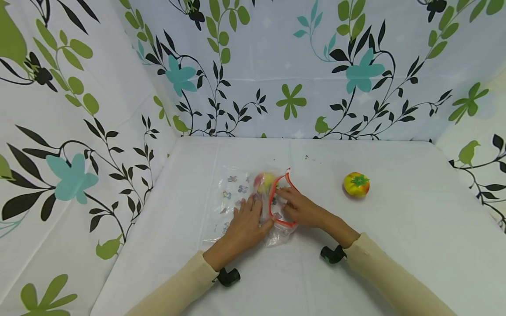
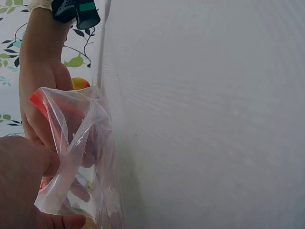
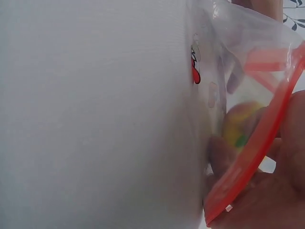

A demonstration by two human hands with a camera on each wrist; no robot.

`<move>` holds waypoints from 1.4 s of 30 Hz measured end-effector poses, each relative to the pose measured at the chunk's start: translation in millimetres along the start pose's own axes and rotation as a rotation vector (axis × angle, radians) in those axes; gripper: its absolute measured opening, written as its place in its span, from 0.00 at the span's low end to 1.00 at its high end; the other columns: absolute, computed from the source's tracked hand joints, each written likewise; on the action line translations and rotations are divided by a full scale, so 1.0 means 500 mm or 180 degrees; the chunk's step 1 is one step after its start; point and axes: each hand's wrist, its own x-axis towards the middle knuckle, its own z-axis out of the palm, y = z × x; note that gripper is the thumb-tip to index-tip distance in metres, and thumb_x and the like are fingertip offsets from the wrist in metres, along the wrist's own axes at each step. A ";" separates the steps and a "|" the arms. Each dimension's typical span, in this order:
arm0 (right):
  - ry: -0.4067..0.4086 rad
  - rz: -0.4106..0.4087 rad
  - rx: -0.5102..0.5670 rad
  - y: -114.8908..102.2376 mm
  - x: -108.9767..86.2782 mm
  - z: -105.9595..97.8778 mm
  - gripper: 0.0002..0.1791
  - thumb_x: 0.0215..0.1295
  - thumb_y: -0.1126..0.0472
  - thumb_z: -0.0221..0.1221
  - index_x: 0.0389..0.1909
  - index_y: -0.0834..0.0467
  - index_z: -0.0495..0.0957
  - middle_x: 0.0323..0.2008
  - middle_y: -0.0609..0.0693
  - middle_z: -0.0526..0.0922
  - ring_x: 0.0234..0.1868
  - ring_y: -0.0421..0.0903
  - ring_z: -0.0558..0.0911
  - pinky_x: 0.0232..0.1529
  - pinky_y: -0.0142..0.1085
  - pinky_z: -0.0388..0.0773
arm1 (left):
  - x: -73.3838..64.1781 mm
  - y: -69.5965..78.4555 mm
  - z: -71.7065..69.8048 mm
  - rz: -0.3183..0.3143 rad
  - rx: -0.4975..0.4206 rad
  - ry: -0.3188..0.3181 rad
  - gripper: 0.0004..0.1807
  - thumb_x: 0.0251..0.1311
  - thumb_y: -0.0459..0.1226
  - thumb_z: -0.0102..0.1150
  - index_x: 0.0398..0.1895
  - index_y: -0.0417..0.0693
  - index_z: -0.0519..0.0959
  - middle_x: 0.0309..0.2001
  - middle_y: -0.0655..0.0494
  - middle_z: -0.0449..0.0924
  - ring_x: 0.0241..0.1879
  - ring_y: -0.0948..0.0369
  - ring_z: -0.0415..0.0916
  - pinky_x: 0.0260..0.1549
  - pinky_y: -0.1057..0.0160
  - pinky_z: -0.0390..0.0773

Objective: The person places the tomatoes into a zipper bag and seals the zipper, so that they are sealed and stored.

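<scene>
A clear plastic zip bag [image 1: 221, 208] with a red-orange zip rim [image 1: 285, 223] and small printed figures lies on the table. Inside it, near its far side, sits a red-and-yellow toy fruit [image 1: 264, 181], seen blurred through the plastic in the right wrist view. My left hand [image 1: 247, 221] rests on the bag, fingers stretched forward below the fruit. Through the bag's mouth reaches my right hand [image 1: 302, 208], its index finger extended toward the fruit and the others bent. In the right wrist view the red rim [image 3: 257, 157] crosses that hand, and its fingertips are partly hidden.
To the right on the white table [image 1: 395, 237] stands a second toy fruit [image 1: 356, 184], yellow and orange-red with a green leafy top. Patterned cloth [image 1: 253, 87] hangs behind and at the sides. Black devices [image 1: 229, 277] are worn at both wrists.
</scene>
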 end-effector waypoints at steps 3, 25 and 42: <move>-0.0045 -0.0092 -0.0079 -0.001 0.004 -0.003 0.34 0.74 0.71 0.53 0.80 0.64 0.62 0.70 0.65 0.70 0.58 0.57 0.79 0.61 0.53 0.79 | 0.001 -0.001 0.001 0.0004 0.0027 0.0001 0.37 0.73 0.57 0.52 0.70 0.36 0.69 0.78 0.30 0.61 0.75 0.24 0.57 0.68 0.23 0.59; -0.0119 0.0206 0.0014 -0.012 -0.004 -0.058 0.31 0.79 0.62 0.55 0.79 0.62 0.63 0.72 0.63 0.75 0.69 0.59 0.78 0.66 0.55 0.77 | 0.004 0.003 -0.001 -0.0092 -0.0026 -0.0147 0.44 0.73 0.61 0.51 0.74 0.32 0.64 0.79 0.28 0.56 0.77 0.25 0.52 0.71 0.25 0.55; 0.0406 0.1071 -0.0570 0.084 -0.138 -0.310 0.52 0.68 0.42 0.70 0.84 0.53 0.54 0.79 0.63 0.64 0.79 0.69 0.57 0.71 0.75 0.57 | 0.007 0.000 0.003 -0.0242 -0.0101 -0.0289 0.50 0.72 0.61 0.53 0.79 0.30 0.56 0.82 0.31 0.51 0.80 0.29 0.47 0.75 0.28 0.51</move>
